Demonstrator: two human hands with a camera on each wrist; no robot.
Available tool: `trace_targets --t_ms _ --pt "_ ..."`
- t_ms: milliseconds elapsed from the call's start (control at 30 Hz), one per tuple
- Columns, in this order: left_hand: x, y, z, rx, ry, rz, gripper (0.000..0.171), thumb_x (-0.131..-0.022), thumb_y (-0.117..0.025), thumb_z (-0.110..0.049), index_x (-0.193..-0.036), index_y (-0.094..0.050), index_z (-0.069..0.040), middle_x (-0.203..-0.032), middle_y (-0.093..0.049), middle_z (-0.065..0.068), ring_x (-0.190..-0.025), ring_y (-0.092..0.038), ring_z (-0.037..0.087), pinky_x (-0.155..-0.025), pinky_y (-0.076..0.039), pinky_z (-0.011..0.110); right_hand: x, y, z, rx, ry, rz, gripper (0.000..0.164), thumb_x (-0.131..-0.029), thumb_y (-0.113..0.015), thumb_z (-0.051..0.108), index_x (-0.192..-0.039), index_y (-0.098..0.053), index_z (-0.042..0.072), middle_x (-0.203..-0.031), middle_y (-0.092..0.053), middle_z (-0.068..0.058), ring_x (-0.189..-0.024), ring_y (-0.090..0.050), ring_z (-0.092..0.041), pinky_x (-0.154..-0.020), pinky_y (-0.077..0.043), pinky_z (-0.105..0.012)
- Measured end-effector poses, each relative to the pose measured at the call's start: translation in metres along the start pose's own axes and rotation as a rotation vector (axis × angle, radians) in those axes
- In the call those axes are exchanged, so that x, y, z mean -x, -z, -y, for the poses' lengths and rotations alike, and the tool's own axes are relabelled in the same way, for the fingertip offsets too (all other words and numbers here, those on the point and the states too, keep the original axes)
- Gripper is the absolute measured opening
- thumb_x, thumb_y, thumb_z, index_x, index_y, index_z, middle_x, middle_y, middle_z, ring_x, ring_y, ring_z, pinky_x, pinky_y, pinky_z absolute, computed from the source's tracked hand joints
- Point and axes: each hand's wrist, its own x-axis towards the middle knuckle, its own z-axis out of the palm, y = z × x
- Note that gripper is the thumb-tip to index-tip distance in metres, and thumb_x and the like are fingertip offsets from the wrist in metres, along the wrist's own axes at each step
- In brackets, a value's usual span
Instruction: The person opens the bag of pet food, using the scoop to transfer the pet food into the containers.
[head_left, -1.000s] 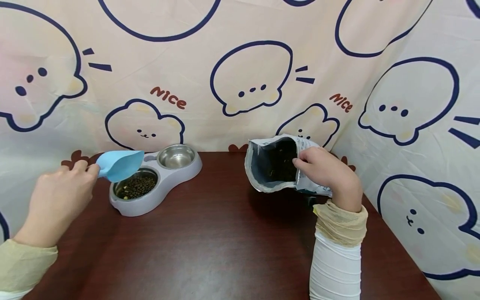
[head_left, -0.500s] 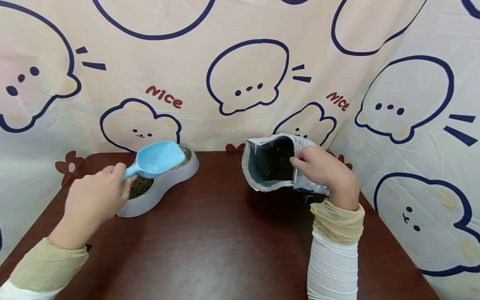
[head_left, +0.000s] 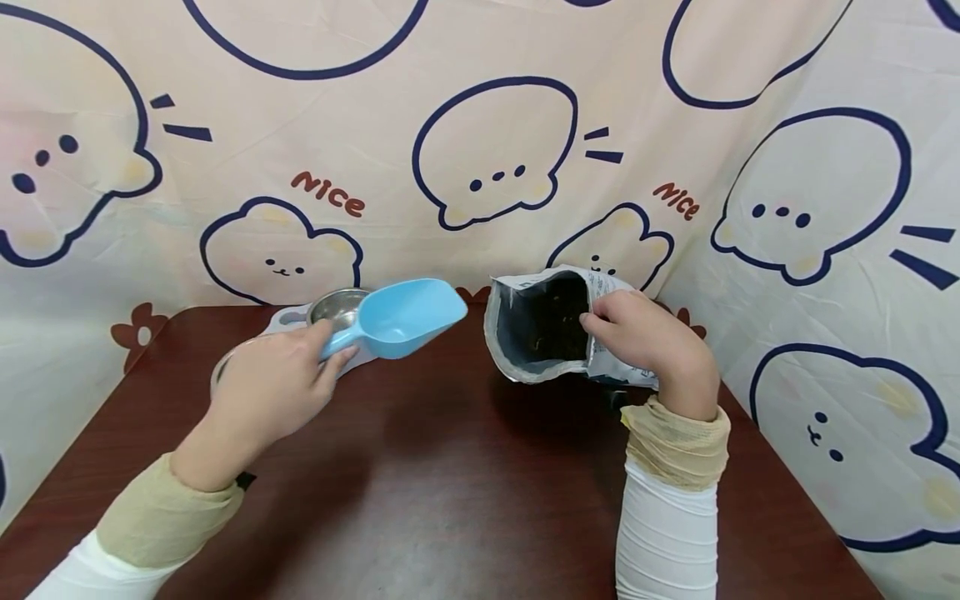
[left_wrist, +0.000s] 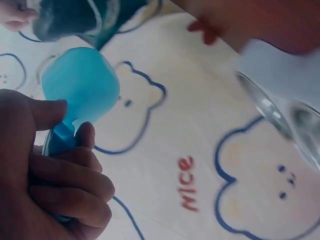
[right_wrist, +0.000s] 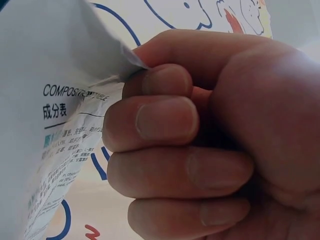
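Observation:
My left hand (head_left: 273, 387) grips the handle of a light blue scoop (head_left: 408, 317), its bowl facing up and pointing right toward a bag. In the left wrist view the fingers wrap the handle below the scoop (left_wrist: 82, 85). The inside of the scoop shows bare in the head view. My right hand (head_left: 648, 337) pinches the edge of the opened pet food bag (head_left: 502, 333), its silvery mouth tilted toward the left. Dark kibble (head_left: 558, 321) lies inside. In the right wrist view thumb and forefinger pinch the printed bag (right_wrist: 55, 55), other fingers curled.
A pale double pet bowl (head_left: 281, 321) stands at the back left, partly hidden behind my left hand. Its far steel bowl (head_left: 337, 307) shows; the near one is mostly covered. A patterned cloth wall (head_left: 480, 250) borders the dark wooden table (head_left: 450, 500) at the back and sides.
The scoop has moved right in my left hand, from over the kibble-filled near bowl toward the bag, and has turned bowl up. My right hand stays at the bag's edge.

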Motion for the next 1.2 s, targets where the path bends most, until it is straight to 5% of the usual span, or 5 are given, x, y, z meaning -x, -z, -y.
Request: trace_targets --t_ms 367,900,1200 --pt "-0.039 -0.016 -0.050 0.086 -0.100 0.108 0.033 -0.107 -0.067 -0.036 -0.089 -0.056 -0.012 -0.063 -0.046 -0.001 -0.053 -0.044 0.015 -0.049 -0.034 0.028 0.000 -0.002 -0.001 -0.004 0.000 0.003 0.044 -0.111 -0.052 0.019 -0.068 -0.057 0.012 -0.060 -0.040 0.001 -0.059 -0.046 -0.019 -0.061 -0.042 -0.033" --pt "-0.079 -0.036 -0.081 0.075 -0.151 0.132 0.032 -0.106 -0.067 -0.036 -0.088 -0.059 -0.011 -0.064 -0.042 -0.001 -0.055 -0.045 0.017 -0.051 -0.035 0.028 -0.002 -0.002 -0.002 0.006 0.022 -0.006 0.045 -0.110 -0.050 0.017 -0.066 -0.052 0.013 -0.060 -0.038 0.002 -0.059 -0.044 -0.019 -0.062 -0.040 -0.032" --pt "-0.098 -0.034 -0.101 -0.003 -0.179 0.139 0.026 -0.102 -0.073 -0.030 -0.086 -0.067 -0.011 -0.062 -0.055 0.002 -0.054 -0.052 0.019 -0.050 -0.043 0.033 -0.002 -0.002 -0.002 0.015 0.015 -0.008 0.044 -0.110 -0.051 0.017 -0.067 -0.056 0.012 -0.061 -0.040 0.001 -0.062 -0.047 -0.020 -0.064 -0.042 -0.033"
